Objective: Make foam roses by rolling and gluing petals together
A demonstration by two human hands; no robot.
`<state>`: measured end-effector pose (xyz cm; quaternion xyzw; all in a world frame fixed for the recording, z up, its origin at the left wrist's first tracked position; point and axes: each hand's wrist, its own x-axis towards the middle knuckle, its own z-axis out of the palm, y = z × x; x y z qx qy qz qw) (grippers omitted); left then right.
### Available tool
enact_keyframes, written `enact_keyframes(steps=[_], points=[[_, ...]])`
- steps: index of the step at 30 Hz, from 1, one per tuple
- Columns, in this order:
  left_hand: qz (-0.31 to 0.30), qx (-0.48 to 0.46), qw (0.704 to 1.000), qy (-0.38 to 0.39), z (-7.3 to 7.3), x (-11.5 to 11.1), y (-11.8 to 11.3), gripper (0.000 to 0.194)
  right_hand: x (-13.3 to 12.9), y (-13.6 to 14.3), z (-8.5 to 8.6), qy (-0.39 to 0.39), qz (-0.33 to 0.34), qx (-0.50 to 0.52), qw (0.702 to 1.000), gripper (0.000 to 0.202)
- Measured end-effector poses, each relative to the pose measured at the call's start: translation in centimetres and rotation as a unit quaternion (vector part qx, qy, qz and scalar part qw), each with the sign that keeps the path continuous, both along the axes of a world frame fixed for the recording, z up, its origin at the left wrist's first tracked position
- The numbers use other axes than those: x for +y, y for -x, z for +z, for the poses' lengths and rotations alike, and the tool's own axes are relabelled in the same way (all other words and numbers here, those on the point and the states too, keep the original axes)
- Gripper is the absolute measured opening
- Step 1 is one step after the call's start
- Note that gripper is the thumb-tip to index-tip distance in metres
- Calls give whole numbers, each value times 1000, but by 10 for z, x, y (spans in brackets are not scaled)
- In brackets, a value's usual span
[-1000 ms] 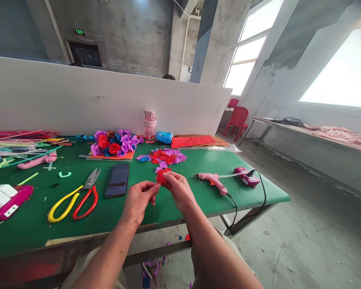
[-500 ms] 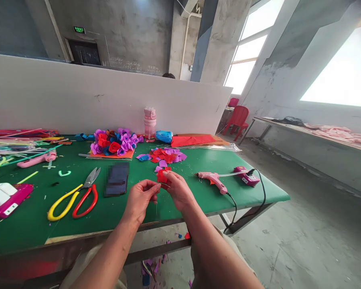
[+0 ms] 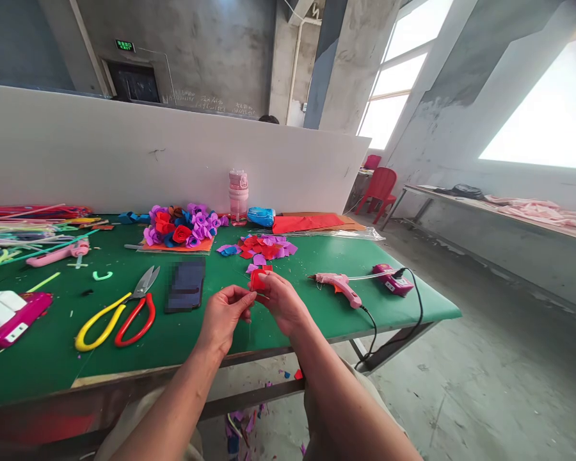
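Observation:
A curled red paper petal [image 3: 256, 280] is held up over the near edge of the green table, between my two hands. My right hand [image 3: 287, 304] pinches it from the right, thumb and fingers closed. My left hand [image 3: 227, 312] is closed too, its thumb and index fingertip pressed together at the petal's lower left. A thin pale strand shows just under the petal; what it is I cannot make out. Loose purple and red petals [image 3: 269, 247] lie in a pile beyond my hands. Right of them rests a pink glue gun [image 3: 338, 287], a glue stick in its back.
Scissors [image 3: 141, 301] with yellow and red handles and a dark phone [image 3: 185, 285] lie to the left. Behind are finished paper roses [image 3: 182, 225] and a pink bottle [image 3: 239, 198]. A corded power strip [image 3: 392, 280] sits at right. A white board [image 3: 173, 153] stands along the back.
The red petal looks slightly more curled and turned between my fingers. Both hands stay in nearly the same place, and the table things lie as before.

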<state>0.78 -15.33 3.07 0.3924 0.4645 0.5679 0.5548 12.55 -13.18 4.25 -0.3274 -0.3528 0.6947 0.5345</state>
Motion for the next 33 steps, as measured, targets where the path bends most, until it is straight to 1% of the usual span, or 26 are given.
enact_keyframes(steps=[4, 7, 10, 13, 16, 21, 23, 25, 28, 33], points=[[15, 6, 1000, -12, 0, 1, 0, 30, 0, 0, -1, -2, -1, -4, 1000, 22], [47, -11, 999, -21, 0, 2, 2, 30, 1, -1, -4, -13, 2, -37, 999, 27], [95, -22, 995, -31, 1, 3, 4, 30, 1, 2, -9, -20, 37, -89, 995, 26], [119, -32, 992, -21, 1, 4, 5, 30, -2, 9, -13, -39, 59, -94, 993, 32], [113, -45, 992, -12, -1, 4, 7, 31, -5, 15, -15, -53, 38, -73, 995, 36], [48, -81, 996, -8, 0, 7, 19, 33, -5, 15, -13, -51, -14, -56, 997, 34], [42, -106, 993, -11, 2, 9, 24, 35, -5, 13, -12, -41, -22, -39, 998, 34], [51, -120, 991, -24, 4, 10, 28, 36, -6, 11, -11, -31, -10, -24, 999, 33], [63, -117, 990, -46, 6, 12, 29, 35, -8, 12, -10, -19, 11, -10, 1000, 33], [73, -111, 990, -49, 5, 12, 25, 34, -11, 16, -10, 5, 41, 17, 999, 34]])
